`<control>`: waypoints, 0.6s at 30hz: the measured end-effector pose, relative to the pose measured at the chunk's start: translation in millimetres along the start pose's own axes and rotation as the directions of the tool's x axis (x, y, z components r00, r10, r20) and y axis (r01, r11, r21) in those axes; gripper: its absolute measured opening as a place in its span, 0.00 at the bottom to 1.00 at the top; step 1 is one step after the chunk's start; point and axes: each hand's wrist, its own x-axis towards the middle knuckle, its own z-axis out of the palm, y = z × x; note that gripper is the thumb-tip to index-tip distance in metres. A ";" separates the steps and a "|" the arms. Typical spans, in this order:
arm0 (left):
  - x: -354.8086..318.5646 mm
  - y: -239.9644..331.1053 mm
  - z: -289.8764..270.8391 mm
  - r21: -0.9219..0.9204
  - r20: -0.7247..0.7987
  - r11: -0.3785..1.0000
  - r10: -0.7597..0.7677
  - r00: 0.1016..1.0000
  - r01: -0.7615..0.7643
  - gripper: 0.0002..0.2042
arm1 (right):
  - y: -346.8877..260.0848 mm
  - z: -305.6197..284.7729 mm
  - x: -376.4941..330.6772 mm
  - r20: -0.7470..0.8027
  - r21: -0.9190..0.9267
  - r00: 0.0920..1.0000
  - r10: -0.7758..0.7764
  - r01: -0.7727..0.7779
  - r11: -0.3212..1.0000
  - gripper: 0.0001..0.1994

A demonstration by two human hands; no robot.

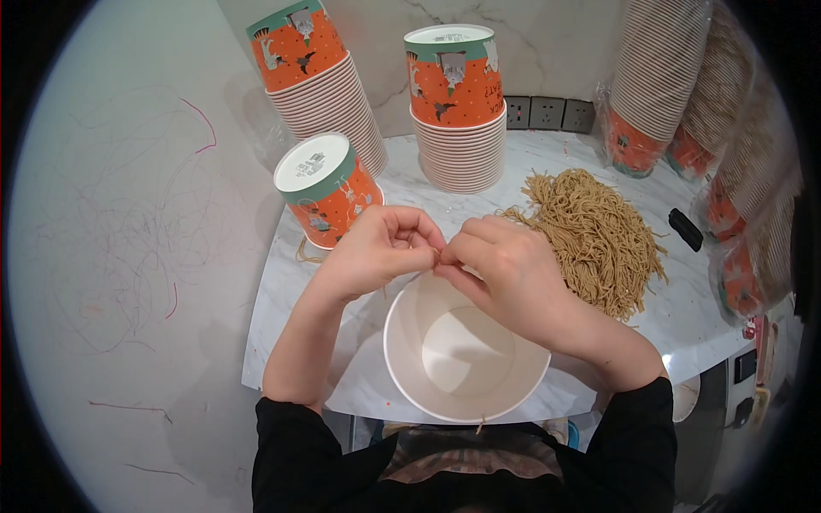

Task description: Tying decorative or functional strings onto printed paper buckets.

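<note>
A large white paper bucket (406, 355) stands before me with its mouth facing up; its inside shows bare. Over its far rim, my left hand (380, 248) and my right hand (509, 265) meet with fingertips pinched together. Between them is a thin tan string (437, 254), mostly hidden by the fingers; a short end hangs below the left hand. Another bit of tan string (481, 425) sticks out at the bucket's near rim. To the right of my right hand lies a heap of tan strings (603, 244).
Upside-down orange and green paper buckets stand at the back: a single one (329, 192), a tilted stack (329, 111) and an upright stack (462, 150). Bagged stacks (654, 85) line the right. A black object (685, 230) lies beside the heap; wall sockets (547, 113) sit behind.
</note>
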 end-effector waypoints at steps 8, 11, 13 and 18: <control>-2.0 -6.0 11.4 0.159 -0.142 0.982 0.130 0.981 -0.107 0.04 | -2.0 1.5 1.9 -0.026 0.010 1.000 0.010 -0.010 1.000 0.08; -1.9 -2.1 18.8 0.461 -0.203 0.877 0.253 0.946 -0.135 0.03 | 0.6 1.7 1.2 -0.042 0.009 0.998 0.036 -0.036 0.999 0.07; 0.8 -8.4 18.5 0.377 -0.215 0.915 0.240 0.947 -0.147 0.03 | 1.2 2.3 1.4 -0.053 0.025 0.998 0.043 -0.042 0.999 0.07; 14.0 -23.6 17.7 0.146 -0.220 0.971 0.218 0.951 -0.189 0.03 | 11.9 -2.1 3.5 -0.016 0.108 0.982 0.187 -0.185 0.977 0.06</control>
